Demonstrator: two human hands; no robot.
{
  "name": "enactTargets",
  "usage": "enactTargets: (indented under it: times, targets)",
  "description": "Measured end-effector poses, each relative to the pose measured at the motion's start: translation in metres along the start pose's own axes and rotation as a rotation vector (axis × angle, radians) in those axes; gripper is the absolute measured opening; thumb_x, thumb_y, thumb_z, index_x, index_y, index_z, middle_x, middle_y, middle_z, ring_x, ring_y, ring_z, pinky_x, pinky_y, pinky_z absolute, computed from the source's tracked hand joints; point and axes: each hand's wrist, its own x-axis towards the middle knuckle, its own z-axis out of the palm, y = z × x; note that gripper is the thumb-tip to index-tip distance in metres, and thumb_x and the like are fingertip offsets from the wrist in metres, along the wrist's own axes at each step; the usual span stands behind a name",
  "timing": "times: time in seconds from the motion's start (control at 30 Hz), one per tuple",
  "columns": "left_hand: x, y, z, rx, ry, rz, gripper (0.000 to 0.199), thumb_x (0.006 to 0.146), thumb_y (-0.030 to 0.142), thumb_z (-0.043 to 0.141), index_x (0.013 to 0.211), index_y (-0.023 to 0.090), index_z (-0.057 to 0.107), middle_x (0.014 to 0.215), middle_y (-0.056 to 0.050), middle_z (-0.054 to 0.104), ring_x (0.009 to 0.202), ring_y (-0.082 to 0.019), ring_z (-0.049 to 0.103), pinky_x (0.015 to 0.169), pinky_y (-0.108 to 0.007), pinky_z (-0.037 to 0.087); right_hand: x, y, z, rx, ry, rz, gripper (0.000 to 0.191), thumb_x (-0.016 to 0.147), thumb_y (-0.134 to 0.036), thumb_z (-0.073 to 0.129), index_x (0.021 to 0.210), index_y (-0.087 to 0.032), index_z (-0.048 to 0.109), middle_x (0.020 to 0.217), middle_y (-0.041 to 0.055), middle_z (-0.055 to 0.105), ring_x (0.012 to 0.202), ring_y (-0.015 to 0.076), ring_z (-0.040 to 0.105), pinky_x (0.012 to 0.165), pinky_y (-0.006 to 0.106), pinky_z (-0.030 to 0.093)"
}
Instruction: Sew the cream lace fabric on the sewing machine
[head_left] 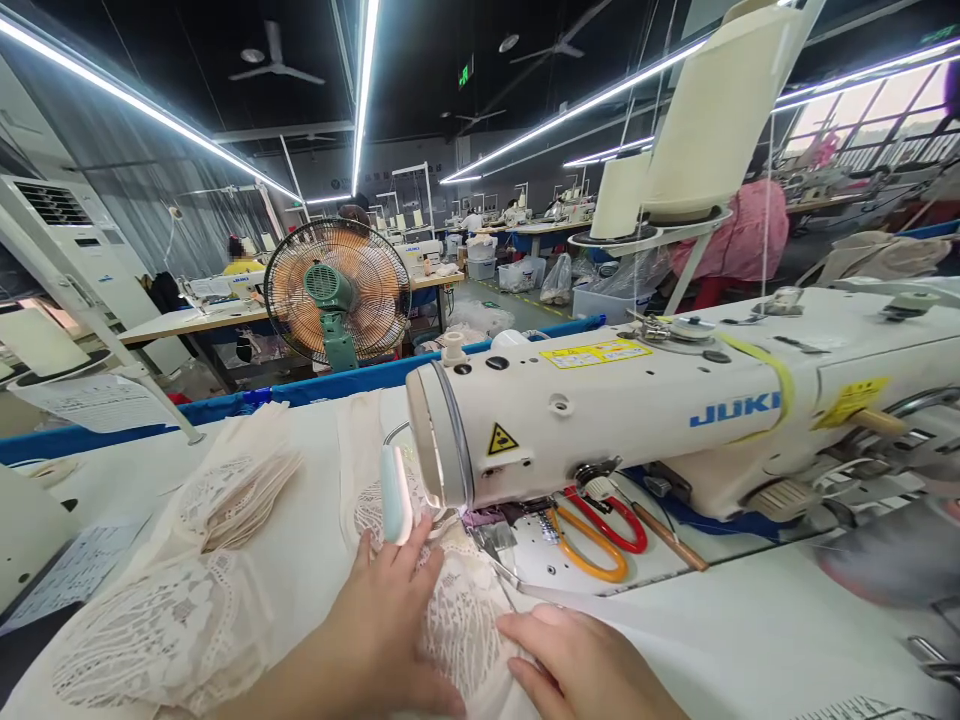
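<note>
A white sewing machine (622,400) stands over the table, its needle area partly hidden by a clear guard (396,495). Cream lace fabric (461,625) lies under the needle end and runs toward me. My left hand (382,625) rests on the lace's left side, fingers spread and pointing at the needle area. At the lower right edge of the same piece, my right hand (581,660) has its thumb and forefinger on the cloth; whether it pinches the edge is hard to make out.
Stacked lace pieces (232,500) and more lace (165,630) lie at the left. Orange-handled scissors (592,545) and a red-handled tool (619,525) rest beside the needle area. Thread cones (712,110) stand above the machine. Beyond the table are a fan (337,290) and other people.
</note>
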Motion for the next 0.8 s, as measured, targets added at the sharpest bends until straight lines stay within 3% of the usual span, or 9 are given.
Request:
enactTargets:
  times: [0.13, 0.3, 0.4, 0.5, 0.67, 0.8]
  targets:
    - [0.008, -0.005, -0.005, -0.001, -0.026, -0.055, 0.111, 0.055, 0.065, 0.072, 0.145, 0.017, 0.027, 0.152, -0.011, -0.001, 0.136, -0.039, 0.017, 0.108, -0.060, 0.014, 0.004, -0.008, -0.008, -0.098, 0.000, 0.020, 0.029, 0.086, -0.021, 0.042, 0.105, -0.028, 0.063, 0.082, 0.0028, 0.062, 0.079, 0.0239, 0.060, 0.063, 0.031, 0.038]
    - [0.016, -0.016, -0.009, -0.054, 0.012, -0.067, 0.108, 0.055, 0.055, 0.077, 0.145, 0.020, 0.028, 0.152, -0.013, 0.011, 0.138, -0.037, 0.012, 0.108, -0.055, 0.021, 0.004, -0.012, -0.017, -0.161, -0.122, 0.047, 0.044, 0.086, -0.021, 0.048, 0.129, -0.029, 0.052, 0.095, 0.0046, 0.064, 0.091, 0.0274, 0.060, 0.072, 0.035, 0.043]
    - [0.021, -0.025, -0.005, -0.081, 0.026, -0.056, 0.107, 0.057, 0.058, 0.075, 0.146, 0.021, 0.026, 0.151, -0.014, 0.016, 0.138, -0.038, 0.011, 0.107, -0.054, 0.023, 0.005, -0.010, -0.016, -0.206, -0.155, 0.038, 0.051, 0.085, -0.022, 0.050, 0.136, -0.029, 0.045, 0.097, 0.0039, 0.064, 0.092, 0.0277, 0.061, 0.072, 0.035, 0.043]
    - [0.031, -0.037, 0.003, -0.091, 0.053, -0.047, 0.106, 0.059, 0.065, 0.071, 0.146, 0.022, 0.027, 0.148, -0.016, 0.023, 0.136, -0.041, 0.014, 0.106, -0.055, 0.025, 0.010, -0.014, -0.019, -0.283, -0.150, 0.023, 0.051, 0.086, -0.024, 0.051, 0.136, -0.026, 0.044, 0.094, 0.0040, 0.066, 0.087, 0.0283, 0.063, 0.061, 0.033, 0.038]
    - [0.054, -0.063, 0.009, -0.074, 0.190, 0.153, 0.094, 0.062, 0.070, 0.067, 0.139, 0.024, 0.040, 0.138, -0.014, 0.041, 0.128, -0.041, 0.030, 0.106, -0.051, 0.026, 0.023, -0.032, -0.036, -0.416, -0.233, 0.075, 0.052, 0.092, -0.030, 0.047, 0.142, -0.023, 0.036, 0.084, 0.0064, 0.068, 0.074, 0.0280, 0.065, 0.043, 0.031, 0.017]
    - [0.067, -0.076, -0.004, -0.086, 0.211, 0.278, 0.080, 0.070, 0.071, 0.059, 0.135, 0.025, 0.046, 0.134, -0.009, 0.046, 0.127, -0.035, 0.033, 0.108, -0.044, 0.024, 0.030, -0.041, -0.035, -0.536, -0.263, 0.105, 0.056, 0.093, -0.030, 0.047, 0.145, -0.020, 0.029, 0.069, 0.0093, 0.066, 0.061, 0.0291, 0.064, 0.040, 0.031, 0.029]
